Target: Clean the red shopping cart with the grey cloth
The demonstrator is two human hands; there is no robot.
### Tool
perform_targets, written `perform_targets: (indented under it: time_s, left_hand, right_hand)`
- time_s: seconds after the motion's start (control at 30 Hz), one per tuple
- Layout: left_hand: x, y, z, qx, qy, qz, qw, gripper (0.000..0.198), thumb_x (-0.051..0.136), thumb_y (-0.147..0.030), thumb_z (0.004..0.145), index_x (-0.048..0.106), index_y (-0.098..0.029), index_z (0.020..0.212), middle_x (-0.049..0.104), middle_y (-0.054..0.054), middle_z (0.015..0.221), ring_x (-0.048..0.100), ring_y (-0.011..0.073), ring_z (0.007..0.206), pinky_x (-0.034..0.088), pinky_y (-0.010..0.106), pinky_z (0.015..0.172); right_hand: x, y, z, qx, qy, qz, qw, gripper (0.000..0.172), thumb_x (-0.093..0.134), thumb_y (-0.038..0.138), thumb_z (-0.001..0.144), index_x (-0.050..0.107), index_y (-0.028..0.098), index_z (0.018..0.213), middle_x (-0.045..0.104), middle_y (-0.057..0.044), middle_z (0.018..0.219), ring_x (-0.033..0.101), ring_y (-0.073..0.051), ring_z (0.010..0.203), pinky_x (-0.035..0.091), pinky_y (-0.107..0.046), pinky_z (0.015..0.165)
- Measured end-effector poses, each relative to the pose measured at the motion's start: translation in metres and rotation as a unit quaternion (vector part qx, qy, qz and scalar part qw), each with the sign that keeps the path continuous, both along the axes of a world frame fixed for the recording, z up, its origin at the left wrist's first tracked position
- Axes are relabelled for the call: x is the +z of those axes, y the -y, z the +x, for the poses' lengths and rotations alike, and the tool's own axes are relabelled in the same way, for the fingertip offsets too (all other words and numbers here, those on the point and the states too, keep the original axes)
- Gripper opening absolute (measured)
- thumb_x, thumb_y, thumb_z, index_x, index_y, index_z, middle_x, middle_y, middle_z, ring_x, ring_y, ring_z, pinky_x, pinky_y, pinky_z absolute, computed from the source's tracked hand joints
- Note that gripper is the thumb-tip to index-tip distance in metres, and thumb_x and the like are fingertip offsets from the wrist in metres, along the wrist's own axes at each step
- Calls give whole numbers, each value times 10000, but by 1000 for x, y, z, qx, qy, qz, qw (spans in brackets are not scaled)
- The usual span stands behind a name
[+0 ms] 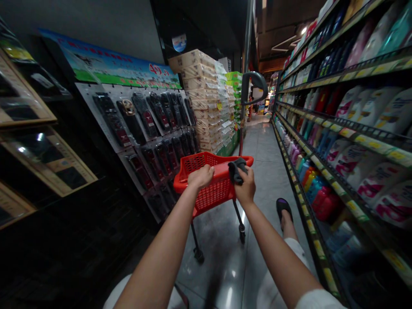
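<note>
A red plastic shopping cart (212, 197) with meshed sides and dark wheeled legs stands right in front of me. My left hand (201, 177) is closed around the left part of its red handle (220, 169). In my right hand (246, 185) is a bunched dark grey cloth (237, 170), pressed against the handle's right end. The fingers of that hand are partly hidden behind the cloth. Little of the cart's inside can be seen.
Shelves of bottles (357, 116) line the right side. Belts in packets (144, 116) hang on a rack at left, with stacked cartons (202, 98) beyond it. A grey post with a looped black handle (257, 88) rises behind the cart. Tiled floor (262, 141) runs down the aisle.
</note>
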State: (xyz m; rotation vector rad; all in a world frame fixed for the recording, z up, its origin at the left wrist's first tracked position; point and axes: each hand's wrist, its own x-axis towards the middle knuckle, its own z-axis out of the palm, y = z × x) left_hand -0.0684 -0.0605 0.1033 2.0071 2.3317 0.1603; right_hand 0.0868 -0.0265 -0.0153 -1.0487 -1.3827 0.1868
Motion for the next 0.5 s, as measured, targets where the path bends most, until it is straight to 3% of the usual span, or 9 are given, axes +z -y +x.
perform_targets:
  time_s: [0.1, 0.3, 0.4, 0.5]
  left_hand:
    - [0, -2, 3, 4, 12, 0, 1000, 530, 164, -481, 966, 550, -207, 1204, 648, 150, 1273, 622, 329, 1161, 480, 454, 910]
    - [0, -3, 4, 2, 48, 4, 999, 534, 189, -450, 966, 568, -158, 1203, 636, 201, 1268, 596, 371, 1187, 450, 503, 943]
    - [1, -3, -1, -13, 84, 5, 996, 555, 212, -477, 961, 586, -146, 1205, 630, 197, 1278, 584, 372, 1199, 428, 506, 972]
    - [0, -7, -8, -48, 135, 8, 990, 596, 177, -493, 969, 617, -158, 1189, 635, 136, 1297, 579, 296, 1214, 423, 408, 1004]
  right_hand:
    - [2, -11, 11, -61, -39, -35, 997, 355, 561, 183, 797, 725, 223, 1110, 553, -87, 1180, 607, -219, 1026, 514, -347, 885]
    - [2, 24, -24, 42, 77, 20, 996, 446, 543, 128, 819, 690, 308, 1199, 525, -56, 1248, 560, -204, 1138, 480, -310, 951]
    - [19, 30, -20, 35, 120, -31, 992, 406, 550, 166, 839, 695, 330, 1181, 541, -37, 1238, 582, -197, 1076, 498, -289, 878]
    - [49, 19, -3, -26, 186, -128, 974, 335, 551, 232, 861, 703, 307, 1150, 549, -48, 1228, 592, -205, 989, 498, -300, 809]
